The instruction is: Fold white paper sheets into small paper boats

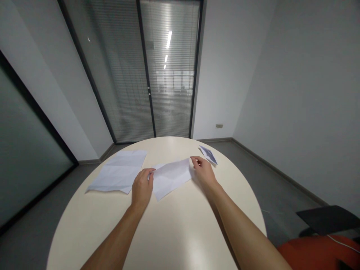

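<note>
A white sheet of paper (pixel 171 178), folded over, lies at a slant near the middle of the round table. My left hand (pixel 143 187) pinches its left end between thumb and fingers. At its upper right corner, my right hand (pixel 203 169) grips the edge the same way, lifting it slightly. To the left rests a larger creased sheet of paper (pixel 118 170), its near corners curling up. Beyond my right hand sits a small folded paper piece (pixel 208 154) with a bluish shaded face.
The cream round table (pixel 168 232) fills the lower middle. At lower right stand a red chair seat (pixel 317 251) and a black chair part (pixel 329 219) with a pale cable. A glass door with blinds (pixel 171 93) and a wall socket (pixel 219 126) are behind the table.
</note>
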The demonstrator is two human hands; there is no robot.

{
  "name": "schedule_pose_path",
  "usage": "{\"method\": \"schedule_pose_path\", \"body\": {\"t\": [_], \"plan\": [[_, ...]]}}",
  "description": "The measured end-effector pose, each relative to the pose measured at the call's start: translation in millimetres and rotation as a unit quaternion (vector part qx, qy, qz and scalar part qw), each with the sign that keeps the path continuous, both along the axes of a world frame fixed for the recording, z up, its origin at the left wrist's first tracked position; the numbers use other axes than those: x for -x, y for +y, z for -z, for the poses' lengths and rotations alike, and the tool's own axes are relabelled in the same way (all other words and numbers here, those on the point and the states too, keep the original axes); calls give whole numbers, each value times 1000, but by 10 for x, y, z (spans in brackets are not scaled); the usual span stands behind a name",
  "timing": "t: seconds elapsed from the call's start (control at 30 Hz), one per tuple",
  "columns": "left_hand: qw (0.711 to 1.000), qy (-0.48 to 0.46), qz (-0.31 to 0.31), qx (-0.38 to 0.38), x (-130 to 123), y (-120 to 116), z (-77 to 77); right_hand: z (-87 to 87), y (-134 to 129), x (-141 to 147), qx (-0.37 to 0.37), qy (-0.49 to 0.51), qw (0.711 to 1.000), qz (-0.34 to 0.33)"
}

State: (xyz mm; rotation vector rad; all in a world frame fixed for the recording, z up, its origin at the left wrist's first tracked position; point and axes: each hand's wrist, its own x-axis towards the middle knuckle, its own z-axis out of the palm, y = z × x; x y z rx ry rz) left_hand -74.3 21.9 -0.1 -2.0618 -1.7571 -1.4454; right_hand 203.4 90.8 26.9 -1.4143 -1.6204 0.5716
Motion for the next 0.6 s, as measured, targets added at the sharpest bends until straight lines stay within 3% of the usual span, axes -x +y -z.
{"method": "schedule_pose_path", "body": {"t": [0.13,0.2,0.6], "plan": [[1000,6,10,-9,0,1,-19,-24,8,28,184,179,966,-44],[1000,12,18,-12,0,2,-28,-32,6,42,233,236,942,-50],[996,28,65,-52,-36,-33,-74,-93,-44,45,217,313,924,-39]]}}
